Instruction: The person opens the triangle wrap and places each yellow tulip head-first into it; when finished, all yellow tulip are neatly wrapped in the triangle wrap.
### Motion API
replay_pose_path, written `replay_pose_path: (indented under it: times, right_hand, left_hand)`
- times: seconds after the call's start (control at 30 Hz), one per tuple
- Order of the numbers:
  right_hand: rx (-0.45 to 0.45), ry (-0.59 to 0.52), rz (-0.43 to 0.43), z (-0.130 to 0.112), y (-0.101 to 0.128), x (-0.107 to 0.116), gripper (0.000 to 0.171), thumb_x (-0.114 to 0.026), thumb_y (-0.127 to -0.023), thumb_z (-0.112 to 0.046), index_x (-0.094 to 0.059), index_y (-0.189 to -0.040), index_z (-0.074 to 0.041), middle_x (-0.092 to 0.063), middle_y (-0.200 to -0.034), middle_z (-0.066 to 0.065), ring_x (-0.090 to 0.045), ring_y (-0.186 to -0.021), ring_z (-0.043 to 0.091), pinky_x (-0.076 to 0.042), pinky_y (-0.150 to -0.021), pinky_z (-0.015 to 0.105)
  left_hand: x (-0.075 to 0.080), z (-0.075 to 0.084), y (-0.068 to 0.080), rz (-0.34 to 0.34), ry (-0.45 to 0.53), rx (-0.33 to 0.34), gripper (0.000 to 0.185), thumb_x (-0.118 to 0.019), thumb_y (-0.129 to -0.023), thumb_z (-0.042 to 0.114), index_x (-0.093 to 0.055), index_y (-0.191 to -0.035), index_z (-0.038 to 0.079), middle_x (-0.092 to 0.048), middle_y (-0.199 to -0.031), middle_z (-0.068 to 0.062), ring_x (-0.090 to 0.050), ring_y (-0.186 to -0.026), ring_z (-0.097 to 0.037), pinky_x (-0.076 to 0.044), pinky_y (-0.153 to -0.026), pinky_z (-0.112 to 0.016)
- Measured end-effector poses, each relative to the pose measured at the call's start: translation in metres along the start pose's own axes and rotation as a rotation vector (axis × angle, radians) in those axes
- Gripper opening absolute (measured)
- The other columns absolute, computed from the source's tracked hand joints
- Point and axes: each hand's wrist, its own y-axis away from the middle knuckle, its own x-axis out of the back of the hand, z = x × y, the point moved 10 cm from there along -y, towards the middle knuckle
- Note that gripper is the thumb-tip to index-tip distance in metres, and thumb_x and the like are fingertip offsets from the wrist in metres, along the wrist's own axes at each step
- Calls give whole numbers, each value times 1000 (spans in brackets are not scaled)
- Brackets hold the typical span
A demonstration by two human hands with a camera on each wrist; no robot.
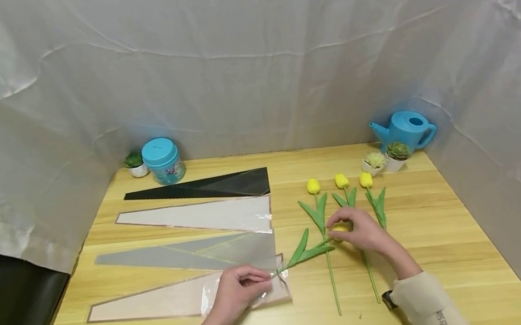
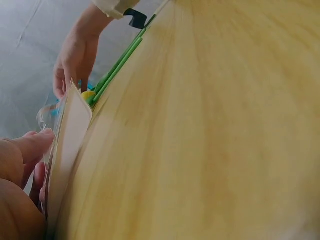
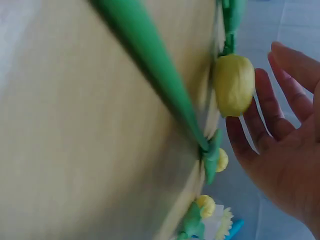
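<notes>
One yellow tulip [image 1: 299,251] slanted off the right end of the pink wrapper [image 1: 145,306], its leaves reaching past the edge and its bud [image 3: 234,85] farther right. At that end of the wrapper, the left hand [image 1: 241,289] pinched the clear film [image 1: 207,301], perhaps the stem too, though the view there was poor. The right hand [image 1: 358,229] was free and loosely spread just beside the bud. Along the wrapper's far edge, a grey wrapper [image 1: 243,252] left little room; rightward, a strip of table [image 1: 310,290] separated it from three other tulips [image 1: 341,180].
</notes>
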Motion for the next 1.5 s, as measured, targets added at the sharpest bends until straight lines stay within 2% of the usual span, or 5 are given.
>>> replay_pose_path:
  times: [0.23,0.5,0.9,1.3,1.5]
  right_hand:
    - [4,2,-63,6,-4,-11,13,-81,-91,-13,-76,-102,-18,-71,-107,-1,-65,-106,25,-53,-96,50]
    - [-2,38,-142,10,-7,-19,11,-80,-92,-15,-77,-101,-21,-72,-111,-4,-65,-113,25,-51,-102,54]
    - [46,96,-170,8,-10,-24,8,-79,-93,-15,-77,-91,-22,-71,-104,-5,-64,-109,25,-50,-101,56]
    - [56,92,-258,5,-4,-27,4,-70,-101,-21,-69,-97,-20,-67,-102,-8,-62,-102,14,-52,-90,41]
    - [62,116,-254,-6,7,-21,5,-67,-103,-20,-68,-98,-20,-68,-99,-8,-60,-92,10,-51,-81,32]
  left_hand:
    - [-1,0,0,2,0,-3,19,-90,-78,9,-80,-94,5,-80,-95,-12,-69,-71,-9,-55,-66,-19]
    - [0,-1,0,6,-3,2,19,-90,-78,9,-81,-93,6,-80,-95,-12,-69,-70,-9,-55,-65,-18]
    - [-1,1,1,0,-2,-9,18,-90,-78,8,-81,-93,5,-80,-96,-13,-69,-70,-9,-55,-65,-19]
    - [0,2,1,3,-5,-2,19,-89,-78,8,-81,-95,6,-81,-95,-11,-74,-76,-12,-59,-71,-21]
    - [2,3,2,11,-3,-7,19,-90,-77,8,-81,-94,6,-81,-97,-11,-73,-75,-11,-58,-70,-20]
